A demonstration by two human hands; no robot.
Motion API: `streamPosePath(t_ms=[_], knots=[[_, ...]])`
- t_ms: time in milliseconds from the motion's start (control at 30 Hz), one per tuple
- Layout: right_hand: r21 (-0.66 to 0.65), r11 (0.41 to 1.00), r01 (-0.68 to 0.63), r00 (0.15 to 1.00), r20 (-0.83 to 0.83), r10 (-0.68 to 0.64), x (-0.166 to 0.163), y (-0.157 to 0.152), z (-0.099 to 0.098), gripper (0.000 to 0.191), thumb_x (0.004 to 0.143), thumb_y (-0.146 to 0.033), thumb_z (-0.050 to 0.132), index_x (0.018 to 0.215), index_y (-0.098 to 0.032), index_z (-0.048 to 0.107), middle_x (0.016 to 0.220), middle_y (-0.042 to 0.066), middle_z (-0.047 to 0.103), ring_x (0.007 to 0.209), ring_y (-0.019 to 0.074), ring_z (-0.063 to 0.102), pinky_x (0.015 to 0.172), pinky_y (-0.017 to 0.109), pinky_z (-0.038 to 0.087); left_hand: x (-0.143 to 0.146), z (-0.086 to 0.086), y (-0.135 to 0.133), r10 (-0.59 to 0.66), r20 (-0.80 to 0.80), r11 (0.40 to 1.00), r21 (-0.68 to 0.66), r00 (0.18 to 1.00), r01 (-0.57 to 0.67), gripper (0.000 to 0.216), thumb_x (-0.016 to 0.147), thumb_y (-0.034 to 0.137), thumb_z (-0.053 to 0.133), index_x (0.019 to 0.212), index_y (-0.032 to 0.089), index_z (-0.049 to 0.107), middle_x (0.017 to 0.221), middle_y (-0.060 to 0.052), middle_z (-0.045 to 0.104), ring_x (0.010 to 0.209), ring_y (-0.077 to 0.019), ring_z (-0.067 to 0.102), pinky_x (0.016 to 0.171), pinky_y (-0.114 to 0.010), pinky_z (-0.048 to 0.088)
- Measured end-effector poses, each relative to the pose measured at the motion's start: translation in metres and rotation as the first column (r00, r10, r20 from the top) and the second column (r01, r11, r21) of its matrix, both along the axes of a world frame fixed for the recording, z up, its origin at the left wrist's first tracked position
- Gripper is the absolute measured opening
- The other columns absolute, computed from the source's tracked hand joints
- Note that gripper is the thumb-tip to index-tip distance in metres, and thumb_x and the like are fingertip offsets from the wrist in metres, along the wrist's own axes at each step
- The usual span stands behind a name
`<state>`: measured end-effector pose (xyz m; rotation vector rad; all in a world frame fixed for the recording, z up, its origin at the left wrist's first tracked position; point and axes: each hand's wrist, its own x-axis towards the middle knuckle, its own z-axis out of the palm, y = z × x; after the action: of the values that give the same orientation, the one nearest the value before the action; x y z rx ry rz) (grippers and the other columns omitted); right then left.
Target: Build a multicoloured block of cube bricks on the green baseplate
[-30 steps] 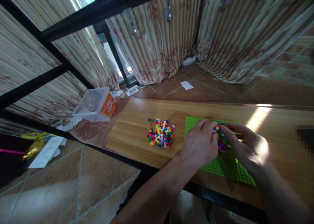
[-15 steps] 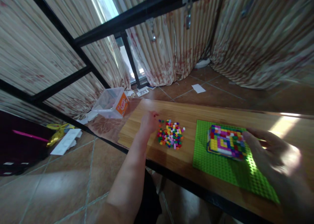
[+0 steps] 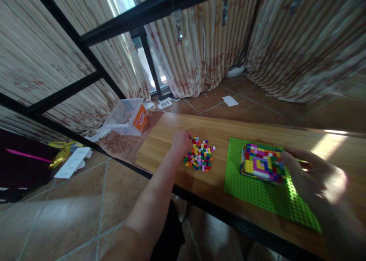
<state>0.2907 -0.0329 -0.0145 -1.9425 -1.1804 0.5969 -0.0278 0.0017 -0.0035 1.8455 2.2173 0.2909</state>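
A heap of small toy bricks [image 3: 200,156] in many colours lies loose on the wooden tabletop. My left hand [image 3: 182,142] is at the heap's far left edge, its fingers pinched together; what they hold, if anything, is too small to make out. To the right, a layered rectangular block of toy bricks [image 3: 262,162] sits on a green studded baseplate [image 3: 243,188]. My right hand [image 3: 317,173] grips the right end of that block, with part of its fingers hidden and blurred. Sunlight falls across the back of this hand.
The narrow wooden table [image 3: 160,139] has a dark front edge. Beyond its left end stands a clear plastic box [image 3: 122,118] with an orange label. Curtains [image 3: 200,51] hang behind, and papers [image 3: 230,100] lie on the tiled floor.
My left hand has moved right, closer against the brick heap, covering its upper left edge. The right hand and the brick block stay nearly in place; the view has shifted slightly.
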Motion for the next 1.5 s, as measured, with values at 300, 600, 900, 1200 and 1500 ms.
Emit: streamPosePath(t_ms=[300, 600, 900, 1200, 1500], knots=[[0.121, 0.993, 0.012, 0.986, -0.166, 0.009, -0.003, -0.006, 0.007, 0.042, 0.072, -0.048, 0.074, 0.098, -0.015, 0.078, 0.076, 0.01, 0.074, 0.065, 0.0224, 0.071, 0.051, 0.029, 0.053, 0.002, 0.011, 0.002, 0.071, 0.013, 0.996, 0.061, 0.997, -0.072, 0.023, 0.085, 0.01, 0.054, 0.096, 0.015, 0.074, 0.099, -0.011, 0.075, 0.099, -0.0229, 0.067, 0.09, -0.033, 0.05], [0.624, 0.772, -0.121, 0.978, -0.057, 0.2, -0.027, -0.013, 0.016, 0.017, 0.087, -0.037, 0.067, 0.092, -0.023, 0.074, 0.093, 0.004, 0.075, 0.087, 0.0188, 0.071, 0.082, 0.038, 0.059, 0.073, 0.023, -0.028, -0.142, 0.877, 0.986, 0.083, 0.458, 0.147, 0.009, 0.08, 0.018, 0.065, 0.086, 0.014, 0.07, 0.076, 0.0, 0.067, 0.069, -0.0098, 0.057, 0.07, -0.023, 0.046], [0.578, 0.623, -0.526, 0.825, 0.169, 0.539, -0.04, -0.025, 0.023, 0.021, 0.093, -0.023, 0.06, 0.109, -0.026, 0.074, 0.11, 0.007, 0.072, 0.102, 0.0199, 0.07, 0.089, 0.04, 0.059, 0.12, 0.025, -0.044, 0.135, 0.979, 0.939, -0.077, -0.152, 0.336, 0.017, 0.074, 0.025, 0.078, 0.087, 0.014, 0.074, 0.081, -0.001, 0.065, 0.07, -0.007, 0.056, 0.068, -0.022, 0.042], [0.538, 0.672, -0.509, 0.846, 0.171, 0.505, -0.033, -0.026, 0.023, 0.016, 0.093, -0.027, 0.062, 0.104, -0.025, 0.074, 0.102, 0.005, 0.073, 0.093, 0.018, 0.07, 0.082, 0.036, 0.06, 0.125, 0.02, -0.043, 0.166, 0.977, 0.94, -0.117, -0.131, 0.321, 0.011, 0.082, 0.023, 0.072, 0.089, 0.015, 0.075, 0.08, -0.001, 0.065, 0.07, -0.0066, 0.056, 0.069, -0.022, 0.042], [0.552, 0.826, -0.118, 0.981, -0.067, 0.184, -0.014, -0.021, 0.011, 0.018, 0.089, -0.037, 0.067, 0.099, -0.024, 0.074, 0.087, 0.001, 0.076, 0.077, 0.0168, 0.072, 0.072, 0.034, 0.06, 0.117, 0.023, -0.037, 0.067, 0.998, 0.978, -0.064, -0.006, 0.199, 0.012, 0.086, 0.02, 0.065, 0.088, 0.013, 0.075, 0.07, 0.0, 0.061, 0.061, -0.006, 0.051, 0.059, -0.02, 0.035]])
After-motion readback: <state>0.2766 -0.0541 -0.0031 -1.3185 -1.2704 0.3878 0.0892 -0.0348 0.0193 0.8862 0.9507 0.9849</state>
